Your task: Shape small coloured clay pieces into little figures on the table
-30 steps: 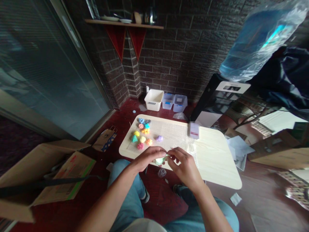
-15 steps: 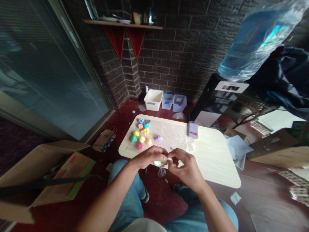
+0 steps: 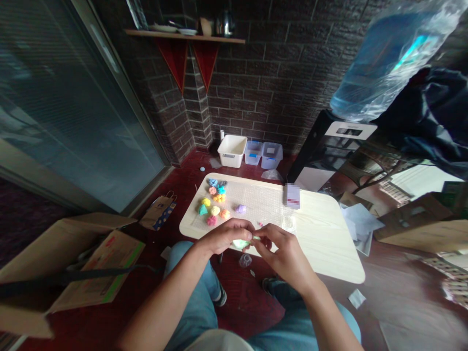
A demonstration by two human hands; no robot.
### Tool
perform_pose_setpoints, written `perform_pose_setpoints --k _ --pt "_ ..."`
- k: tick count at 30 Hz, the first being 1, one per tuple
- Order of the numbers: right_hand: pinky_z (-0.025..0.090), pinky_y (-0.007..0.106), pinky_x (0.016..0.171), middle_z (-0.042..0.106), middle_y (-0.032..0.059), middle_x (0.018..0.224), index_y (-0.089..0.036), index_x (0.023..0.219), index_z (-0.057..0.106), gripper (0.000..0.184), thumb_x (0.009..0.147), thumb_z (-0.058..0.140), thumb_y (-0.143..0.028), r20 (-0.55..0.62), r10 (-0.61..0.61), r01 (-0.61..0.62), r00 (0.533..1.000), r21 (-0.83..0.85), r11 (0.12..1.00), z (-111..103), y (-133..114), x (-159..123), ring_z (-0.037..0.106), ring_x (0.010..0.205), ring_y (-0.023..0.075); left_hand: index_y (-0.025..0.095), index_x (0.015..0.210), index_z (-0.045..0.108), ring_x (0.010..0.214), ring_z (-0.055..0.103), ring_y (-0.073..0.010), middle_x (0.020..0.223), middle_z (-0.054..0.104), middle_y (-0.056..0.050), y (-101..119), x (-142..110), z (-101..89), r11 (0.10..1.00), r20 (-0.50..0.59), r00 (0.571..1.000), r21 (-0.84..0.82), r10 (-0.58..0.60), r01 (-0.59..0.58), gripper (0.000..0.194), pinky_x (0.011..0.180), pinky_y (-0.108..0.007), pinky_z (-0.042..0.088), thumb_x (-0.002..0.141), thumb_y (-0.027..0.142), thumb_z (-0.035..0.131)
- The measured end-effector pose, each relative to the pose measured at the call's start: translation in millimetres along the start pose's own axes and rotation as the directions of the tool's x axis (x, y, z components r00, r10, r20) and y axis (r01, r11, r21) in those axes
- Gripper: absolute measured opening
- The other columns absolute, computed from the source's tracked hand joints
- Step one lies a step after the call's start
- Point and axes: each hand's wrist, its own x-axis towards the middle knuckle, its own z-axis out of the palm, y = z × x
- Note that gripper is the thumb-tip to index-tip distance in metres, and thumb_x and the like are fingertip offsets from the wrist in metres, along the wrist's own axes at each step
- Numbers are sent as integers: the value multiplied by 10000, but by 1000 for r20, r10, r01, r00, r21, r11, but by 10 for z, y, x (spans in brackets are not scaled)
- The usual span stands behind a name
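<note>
My left hand (image 3: pixel 234 234) is closed around a lump of pale green modelling clay (image 3: pixel 240 243), held over the near edge of the low table. My right hand (image 3: pixel 276 243) pinches the same clay at its right side with thumb and fingers. Part of the clay is hidden by the fingers. Beyond the left hand lie several colored clay lumps, among them a pink one (image 3: pixel 212 221), a green one (image 3: pixel 202 209), an orange one (image 3: pixel 224 214) and a yellow one (image 3: pixel 205 201). A purple lump (image 3: pixel 240 208) sits apart from them. Tiny pink bits (image 3: pixel 260 224) lie just past my hands.
Bubble wrap (image 3: pixel 256 195) covers the left part of the pale wooden table (image 3: pixel 329 234). A small card-like item (image 3: pixel 293 196) lies at its far edge. A white bin (image 3: pixel 232 151), a water dispenser (image 3: pixel 318 151) and an open cardboard box (image 3: pixel 87 263) stand around it.
The pale green clay between my hands has shifted slightly, and the strip at my right fingertips shows less. My fingers have moved a little; the lumps on the table stay put.
</note>
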Motion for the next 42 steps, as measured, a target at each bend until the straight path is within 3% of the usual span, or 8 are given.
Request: perform_pose_setpoints --k 6,12,17,20,22,27,34,42 --pt "447 257 621 630 19 755 -196 892 656 105 856 562 -164 -29 -41 39 999 -66 997 38 11 -18 577 642 133 118 790 642 589 563 -108 685 630 -23 -41 -5 -43 1000 31 999 -14 -10 11 130 568 -235 416 694 203 626" --pt "476 263 638 695 23 735 -204 849 709 103 855 624 -261 -31 121 -105 992 317 943 113 94 1 607 651 139 130 807 624 537 551 -118 654 608 -17 -50 7 -95 1000 49 999 -21 -19 20 207 542 -254 415 671 285 606" --pt "445 226 511 664 3 630 -209 803 739 132 749 757 -328 4 342 -230 940 748 623 215 193 7 556 541 107 140 758 625 568 501 -101 636 568 8 -11 50 -66 986 -43 999 165 -1 9 169 556 -233 385 662 277 608" --pt "386 185 441 607 -18 608 -225 780 727 175 706 788 -371 -78 462 -105 883 928 358 202 262 17 478 493 72 136 727 626 598 480 -90 634 556 20 -59 105 -68 962 -120 992 271 22 11 107 566 -210 354 673 227 644" --pt "374 164 438 593 -20 644 -236 795 715 180 704 788 -373 -96 497 -48 863 962 269 159 291 26 469 517 64 144 733 608 593 479 -93 642 553 23 -142 155 -128 946 -187 981 324 49 15 119 563 -214 360 715 262 619" --pt "413 183 464 619 14 737 -227 862 711 210 718 770 -367 -71 541 -108 838 950 292 89 313 31 511 573 86 154 784 607 677 529 -109 719 573 22 -386 369 -624 873 -361 919 487 157 42 188 637 -228 419 781 342 613" --pt "421 179 478 596 -14 690 -248 956 696 283 697 787 -319 -66 620 -103 782 967 233 137 364 61 515 568 84 144 1123 576 945 611 -185 1106 614 -77 -427 842 -1594 680 -618 730 670 291 297 310 811 -393 528 892 349 559" --pt "410 174 491 644 12 785 -211 991 711 329 679 808 -254 -9 622 -164 783 961 221 139 425 77 537 619 81 161 1194 551 1037 594 -214 1208 581 -94 -595 1189 -1847 415 -593 721 793 359 446 356 871 -436 516 892 348 560"
